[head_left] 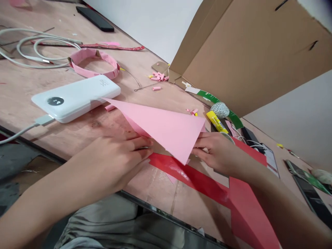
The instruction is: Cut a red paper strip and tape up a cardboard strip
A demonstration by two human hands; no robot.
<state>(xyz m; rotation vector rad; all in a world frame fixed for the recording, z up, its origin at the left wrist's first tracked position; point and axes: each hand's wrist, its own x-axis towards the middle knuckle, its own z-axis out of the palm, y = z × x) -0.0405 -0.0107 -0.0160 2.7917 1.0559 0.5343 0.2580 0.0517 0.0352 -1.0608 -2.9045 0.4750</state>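
A folded sheet of pink paper [166, 128] is raised off the table between my hands, its point reaching left towards a white power bank [77, 97]. My left hand [121, 155] is closed at its lower left edge, with the fingertips partly hidden. At the right edge, my right hand [215, 148] grips the paper, and the fingertips go out of sight behind it. Below the sheet lies a strip of red paper [197, 181], with a small pink corner sticking out under it. A larger red piece [251, 211] is under my right forearm.
A pink paper ring [114, 73], a coiled white cable [20, 45] and a black phone [94, 18] lie at the left. Small pink paper rolls [158, 76] are scattered behind. A cardboard panel [246, 52] stands at the back, near a yellow tube [217, 122] and a foil ball [220, 110].
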